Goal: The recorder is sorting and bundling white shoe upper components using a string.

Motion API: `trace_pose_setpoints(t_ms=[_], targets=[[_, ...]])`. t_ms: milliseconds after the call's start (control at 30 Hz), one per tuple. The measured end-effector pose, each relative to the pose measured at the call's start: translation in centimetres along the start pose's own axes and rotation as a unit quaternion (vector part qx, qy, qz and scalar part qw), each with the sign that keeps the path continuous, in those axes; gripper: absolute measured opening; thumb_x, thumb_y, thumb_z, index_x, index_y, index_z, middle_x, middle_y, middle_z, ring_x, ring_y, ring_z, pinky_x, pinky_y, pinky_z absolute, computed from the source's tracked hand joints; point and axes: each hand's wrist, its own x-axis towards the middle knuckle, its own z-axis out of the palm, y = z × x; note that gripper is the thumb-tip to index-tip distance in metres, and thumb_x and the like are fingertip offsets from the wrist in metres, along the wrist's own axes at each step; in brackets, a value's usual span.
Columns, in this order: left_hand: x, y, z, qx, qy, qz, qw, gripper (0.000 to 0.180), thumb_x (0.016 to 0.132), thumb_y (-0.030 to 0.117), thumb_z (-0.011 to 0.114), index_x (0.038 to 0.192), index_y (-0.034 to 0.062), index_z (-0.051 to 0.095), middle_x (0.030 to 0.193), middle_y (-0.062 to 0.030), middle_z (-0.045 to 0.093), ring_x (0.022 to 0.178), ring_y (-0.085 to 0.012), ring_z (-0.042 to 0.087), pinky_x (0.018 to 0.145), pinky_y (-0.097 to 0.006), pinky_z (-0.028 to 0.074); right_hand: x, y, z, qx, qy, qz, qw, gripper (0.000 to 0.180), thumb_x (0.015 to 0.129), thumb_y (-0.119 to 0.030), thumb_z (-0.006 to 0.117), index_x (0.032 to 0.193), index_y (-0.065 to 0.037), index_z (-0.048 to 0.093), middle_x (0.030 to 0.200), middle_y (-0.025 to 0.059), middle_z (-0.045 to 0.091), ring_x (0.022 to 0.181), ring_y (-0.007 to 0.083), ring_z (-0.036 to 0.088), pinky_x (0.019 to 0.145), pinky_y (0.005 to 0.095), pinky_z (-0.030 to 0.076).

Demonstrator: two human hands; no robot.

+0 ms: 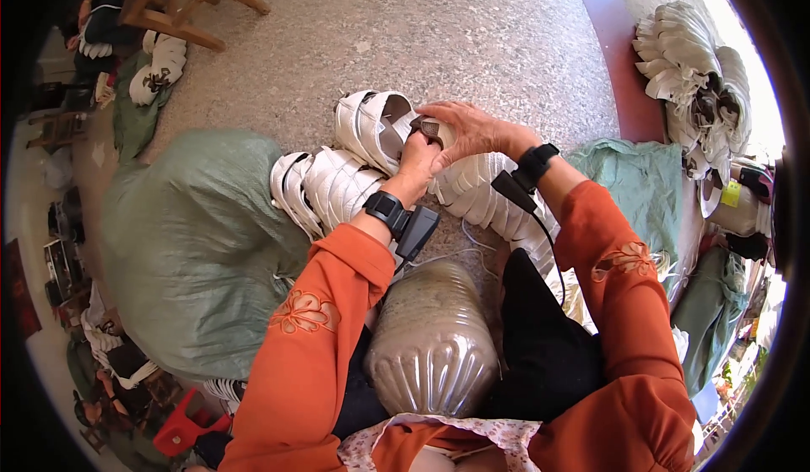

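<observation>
White sandal upper (pixel 375 126) between both hands

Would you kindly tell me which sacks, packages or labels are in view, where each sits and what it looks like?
Large green woven sack: bulging, on the floor at the person's left.
Flatter green sack: on the floor at the right.
Clear ribbed plastic jar: brownish contents, between the knees.
Small yellow tag: on a bundle at far right.

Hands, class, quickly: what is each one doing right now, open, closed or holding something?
Left hand: closed on the white strappy sandal upper.
Right hand: closed, fingers curled over a small brown piece on the same upper.
</observation>
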Motion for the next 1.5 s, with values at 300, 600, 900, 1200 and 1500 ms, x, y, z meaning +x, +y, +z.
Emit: trace_pose_setpoints(t_ms=[300,600,900,1200,1500], targets=[[-6.5,6.6,-7.2,0.181,0.126,0.226,0.949,0.012,0.085,0.01,0.066,0.083,0.0014,0.058,0.108,-0.0081,0.055,0.101,-0.018,0.052,0.09,-0.029,0.041,-2.2,0.9,0.0,0.074,0.016,0.11,0.991,0.093,0.062,-0.045,0.083,0.138,-0.008,0.042,0.133,0.0158,0.045,0.127,0.032,0.043,0.107,0.0406,0.035],[-12.6,6.2,-10.2,0.009,0.157,0.227,0.961,0.011,0.086,0.011,0.068,0.09,0.0032,0.063,0.101,0.0005,0.055,0.086,-0.0066,0.049,0.082,-0.022,0.042,0.9,-3.0,-0.7,-0.142,0.004,0.086,0.986,0.087,0.067,-0.038,0.08,0.14,-0.011,0.04,0.137,0.0188,0.044,0.132,0.0329,0.039,0.111,0.043,0.03],[-14.2,4.5,-8.8,0.052,0.122,0.188,0.973,0.032,0.086,0.018,0.067,0.111,0.0016,0.057,0.103,-0.005,0.059,0.096,-0.0145,0.053,0.088,-0.027,0.044,6.2,-9.7,5.8,0.294,0.201,0.193,0.914,0.018,0.09,-0.011,0.051,0.096,0.001,0.062,0.074,0.0056,0.062,0.06,0.0122,0.055,0.058,0.0294,0.046],[-17.4,-2.3,-6.9,0.616,0.015,0.218,0.757,0.09,0.069,0.036,0.072,0.144,0.0068,0.032,0.15,-0.0201,0.019,0.14,-0.0355,0.013,0.112,-0.052,0.007,10.1,-7.9,8.7,0.045,0.124,0.304,0.943,0.06,0.074,-0.049,0.072,0.089,0.009,0.065,0.085,0.0249,0.066,0.082,0.0299,0.067,0.07,0.0404,0.05],[-13.4,-2.7,-10.3,0.554,0.181,0.283,0.762,0.055,0.08,0.001,0.049,0.134,0.0128,0.046,0.14,-0.0095,0.043,0.132,-0.0251,0.036,0.106,-0.043,0.025,7.8,-3.5,8.5,0.222,0.188,0.291,0.911,0.032,0.077,-0.022,0.075,0.092,0.005,0.067,0.085,0.0117,0.067,0.073,0.0159,0.063,0.066,0.031,0.05]])
